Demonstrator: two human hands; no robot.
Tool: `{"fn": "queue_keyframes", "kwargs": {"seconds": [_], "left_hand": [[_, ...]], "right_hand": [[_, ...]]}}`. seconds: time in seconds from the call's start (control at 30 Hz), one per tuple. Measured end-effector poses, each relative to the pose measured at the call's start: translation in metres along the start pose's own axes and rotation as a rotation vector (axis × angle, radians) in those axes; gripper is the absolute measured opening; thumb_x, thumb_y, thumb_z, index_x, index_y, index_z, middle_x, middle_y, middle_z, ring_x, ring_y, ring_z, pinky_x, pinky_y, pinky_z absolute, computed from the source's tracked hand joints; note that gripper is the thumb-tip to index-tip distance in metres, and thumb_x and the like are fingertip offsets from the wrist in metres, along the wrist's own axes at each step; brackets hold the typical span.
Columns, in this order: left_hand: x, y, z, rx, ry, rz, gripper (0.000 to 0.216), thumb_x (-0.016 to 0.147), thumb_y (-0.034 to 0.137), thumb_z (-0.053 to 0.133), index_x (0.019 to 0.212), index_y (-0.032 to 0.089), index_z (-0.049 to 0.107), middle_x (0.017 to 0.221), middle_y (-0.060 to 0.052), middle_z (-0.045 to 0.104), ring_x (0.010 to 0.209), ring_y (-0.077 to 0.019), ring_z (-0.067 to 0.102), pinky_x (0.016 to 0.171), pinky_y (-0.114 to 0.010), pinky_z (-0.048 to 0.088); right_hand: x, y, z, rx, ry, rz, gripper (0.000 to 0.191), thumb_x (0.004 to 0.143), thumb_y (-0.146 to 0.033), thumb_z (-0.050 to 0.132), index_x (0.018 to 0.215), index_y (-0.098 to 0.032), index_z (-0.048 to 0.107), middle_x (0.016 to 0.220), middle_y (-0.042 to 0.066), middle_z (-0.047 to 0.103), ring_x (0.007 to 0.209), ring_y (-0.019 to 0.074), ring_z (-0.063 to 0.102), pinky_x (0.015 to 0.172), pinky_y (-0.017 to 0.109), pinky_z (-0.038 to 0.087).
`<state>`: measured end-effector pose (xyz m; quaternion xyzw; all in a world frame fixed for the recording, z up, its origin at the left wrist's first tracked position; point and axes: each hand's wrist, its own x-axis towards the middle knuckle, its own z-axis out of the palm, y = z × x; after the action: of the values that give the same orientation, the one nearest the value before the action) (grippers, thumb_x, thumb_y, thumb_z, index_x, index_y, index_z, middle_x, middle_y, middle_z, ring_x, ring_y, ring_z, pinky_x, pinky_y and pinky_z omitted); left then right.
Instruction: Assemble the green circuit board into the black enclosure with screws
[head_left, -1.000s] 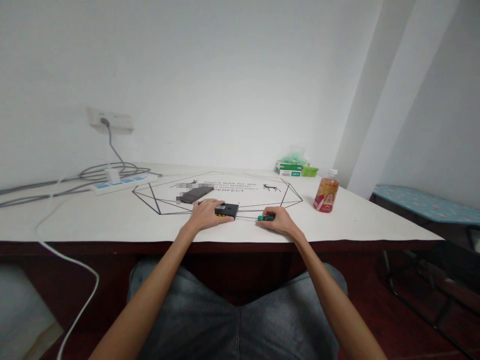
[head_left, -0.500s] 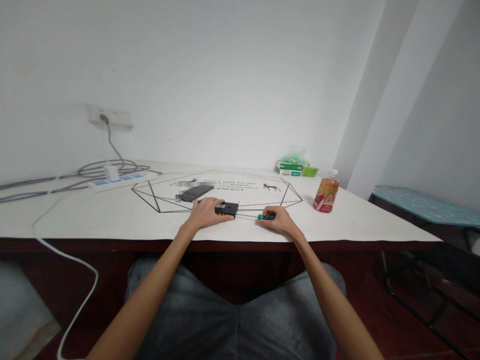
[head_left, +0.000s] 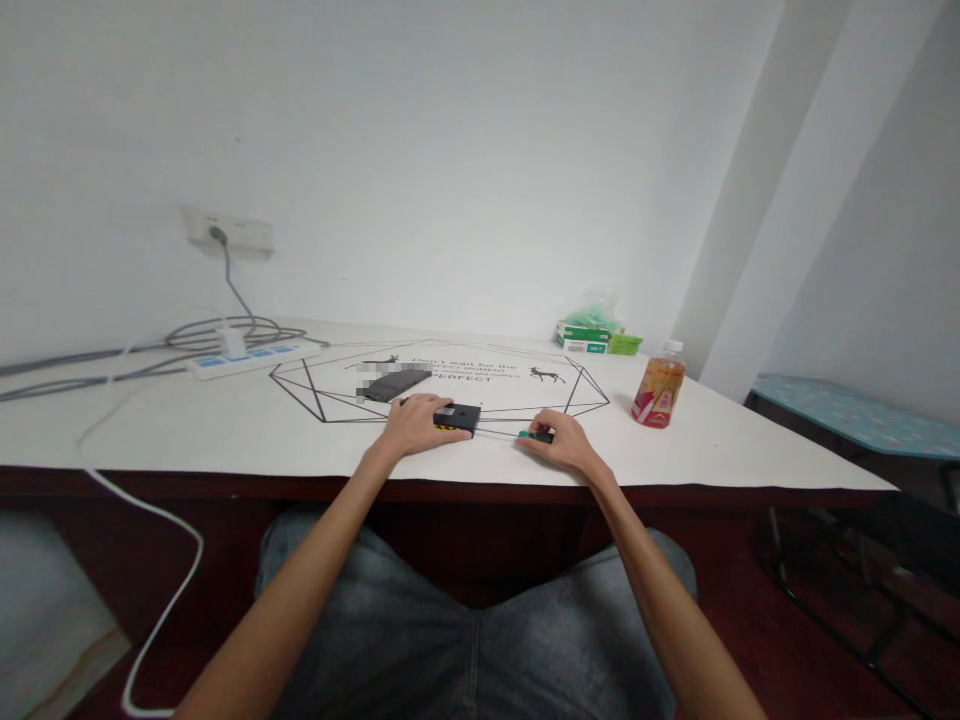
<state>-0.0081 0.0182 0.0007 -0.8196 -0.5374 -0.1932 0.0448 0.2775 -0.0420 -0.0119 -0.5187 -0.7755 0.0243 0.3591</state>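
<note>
My left hand point(head_left: 414, 423) lies palm-down on the left end of a small black box point(head_left: 459, 416) with a yellow-and-black label, fingers curled over it. My right hand point(head_left: 562, 441) is closed round a small tool with a green-and-black handle point(head_left: 534, 436), its tip pointing left toward the box. Both rest on the white table point(head_left: 225, 425), near its front edge. A dark flat phone-like device point(head_left: 397, 384) lies just beyond my left hand, untouched.
A white power strip point(head_left: 247, 359) with a plugged charger and grey cables sits at the back left, and a white cable hangs off the table's left front. A bottle of orange drink point(head_left: 658, 382) stands at the right, green boxes point(head_left: 592, 338) behind it. A patterned bench point(head_left: 855, 420) is far right.
Both hands stay where they were on the box and the tool. Only the camera has shifted slightly.
</note>
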Motion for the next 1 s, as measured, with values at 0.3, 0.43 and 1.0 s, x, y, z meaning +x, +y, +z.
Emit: {"fn": "queue_keyframes", "kwargs": {"seconds": [0.3, 0.43, 1.0], "left_hand": [[0.001, -0.001, 0.001, -0.014, 0.012, -0.001, 0.089, 0.066, 0.088, 0.05, 0.131, 0.028, 0.063, 0.141, -0.012, 0.057, 0.131, -0.0404, 0.046, 0.106, -0.057, 0.031], [0.0, 0.0, -0.001, -0.015, 0.012, 0.0, 0.088, 0.066, 0.087, 0.051, 0.131, 0.028, 0.063, 0.14, -0.012, 0.058, 0.13, -0.0407, 0.046, 0.105, -0.057, 0.031], [0.0, 0.002, -0.002, -0.01, 0.001, -0.007, 0.089, 0.068, 0.087, 0.05, 0.133, 0.027, 0.061, 0.142, -0.012, 0.056, 0.131, -0.039, 0.046, 0.107, -0.056, 0.03]], "right_hand": [[-0.004, -0.014, -0.001, -0.245, 0.006, 0.039, 0.028, 0.076, -0.046, 0.071, 0.087, -0.023, 0.059, 0.067, -0.002, 0.062, 0.063, 0.0162, 0.054, 0.06, 0.026, 0.026], [-0.006, -0.017, 0.0, -0.311, -0.001, 0.018, 0.03, 0.083, -0.052, 0.063, 0.093, -0.023, 0.063, 0.07, 0.001, 0.065, 0.067, 0.0182, 0.058, 0.061, 0.027, 0.028], [-0.011, -0.016, 0.001, -0.413, 0.004, -0.068, 0.029, 0.089, -0.049, 0.059, 0.089, -0.02, 0.063, 0.078, 0.004, 0.07, 0.067, 0.0175, 0.059, 0.059, 0.028, 0.021]]}}
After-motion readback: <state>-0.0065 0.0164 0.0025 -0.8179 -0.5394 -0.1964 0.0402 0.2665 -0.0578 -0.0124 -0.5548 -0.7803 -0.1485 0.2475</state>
